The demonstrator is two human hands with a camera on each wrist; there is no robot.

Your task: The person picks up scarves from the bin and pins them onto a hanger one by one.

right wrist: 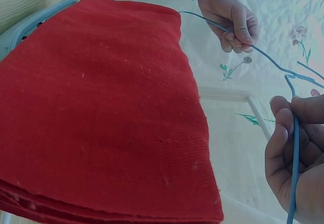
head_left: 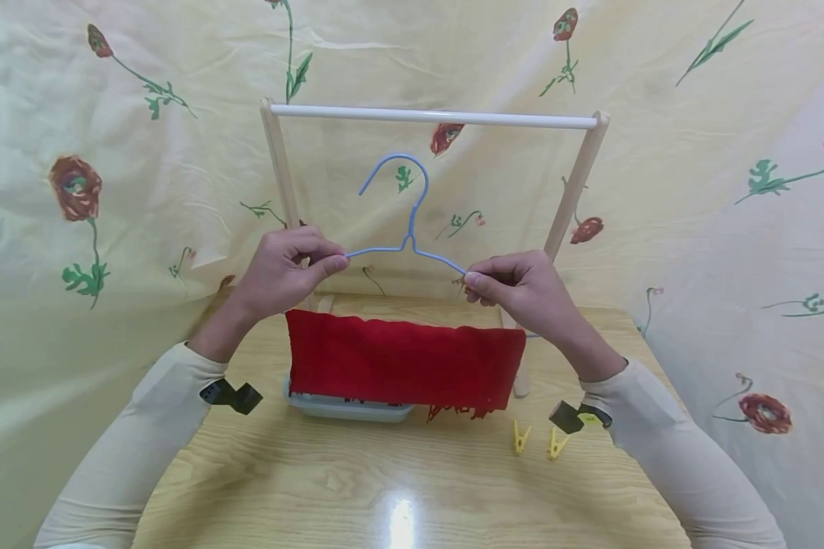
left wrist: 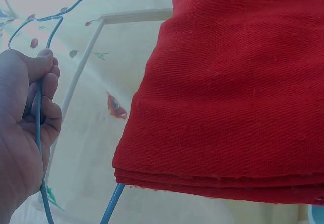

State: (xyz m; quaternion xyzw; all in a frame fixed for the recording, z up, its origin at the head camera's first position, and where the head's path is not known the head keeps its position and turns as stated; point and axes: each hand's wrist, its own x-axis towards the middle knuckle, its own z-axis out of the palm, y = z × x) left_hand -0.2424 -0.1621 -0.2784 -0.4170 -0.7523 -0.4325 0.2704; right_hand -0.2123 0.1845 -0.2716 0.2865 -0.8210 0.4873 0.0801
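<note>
Blue hanger [head_left: 412, 221] pinched by L grip [head_left: 284, 267] & R grip [head_left: 525, 288], w/ red cloth [head_left: 405, 362] hanging below.

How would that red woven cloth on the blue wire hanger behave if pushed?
The red woven cloth would probably flop and swing, since it drapes over the blue wire hanger. It may feel thick, as stacked layers show along its edge. It might slip, as nothing visibly pins it.

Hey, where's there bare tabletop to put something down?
The pale wooden table is bare in the foreground, in front of the light-blue plastic tray and two yellow plastic clothespins. It's crowded farther back, where the folded red cloth partly hides the tray.
</note>
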